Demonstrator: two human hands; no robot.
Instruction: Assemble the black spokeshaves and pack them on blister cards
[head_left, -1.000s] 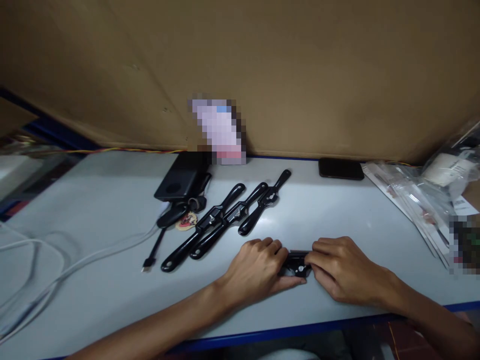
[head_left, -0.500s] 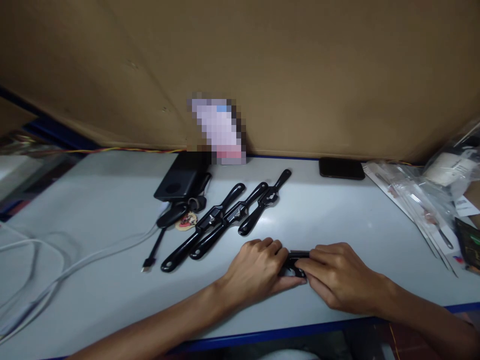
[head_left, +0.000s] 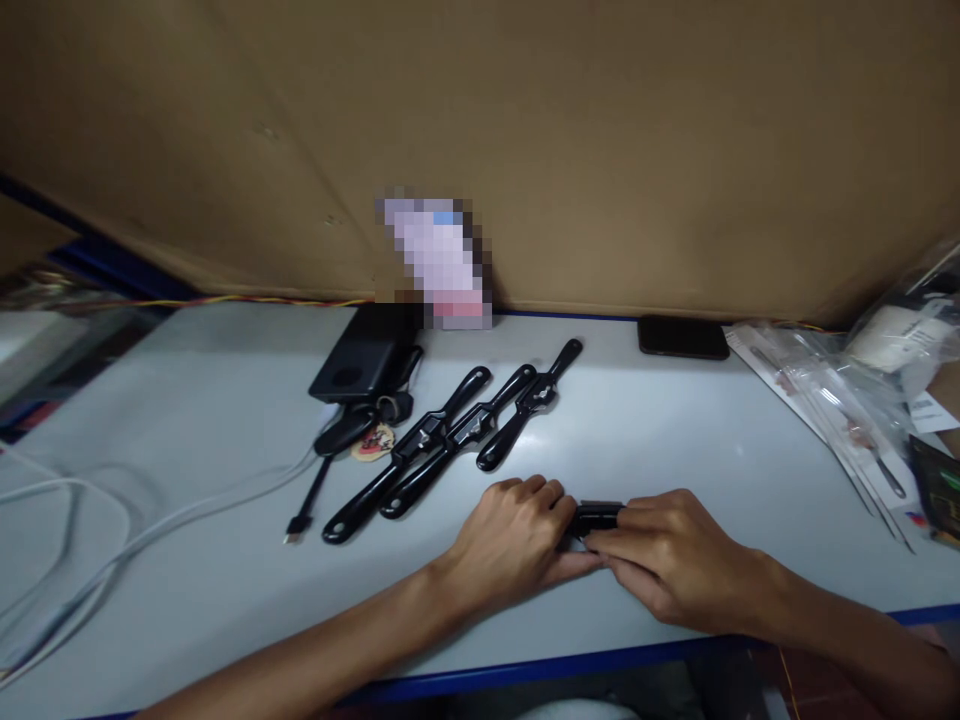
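Near the front of the table, both hands grip a black spokeshave [head_left: 598, 517]; only its middle shows, as the fingers cover its ends. My left hand [head_left: 521, 530] is closed around the left end, thumb along the near side. From the other end, my right hand [head_left: 675, 555] holds it with the fingers curled over and the thumb side pressed close to the body. Beyond the hands lie three more black spokeshaves, side by side at a slant: a left one [head_left: 409, 450], a middle one [head_left: 457, 440] and a smaller right one [head_left: 534, 397].
Left of the tools are a black box-shaped device [head_left: 364, 350], a short black cable [head_left: 311, 500] and white cords [head_left: 217, 495]. A dark phone [head_left: 683, 337] lies at the back. Plastic-wrapped tools [head_left: 840, 430] are on the right. A cardboard wall [head_left: 600, 150] closes off the rear.
The spokeshave has tilted slightly between the hands, so a different face of its middle shows. My right fingers have shifted a little on it. The left hand has barely moved.
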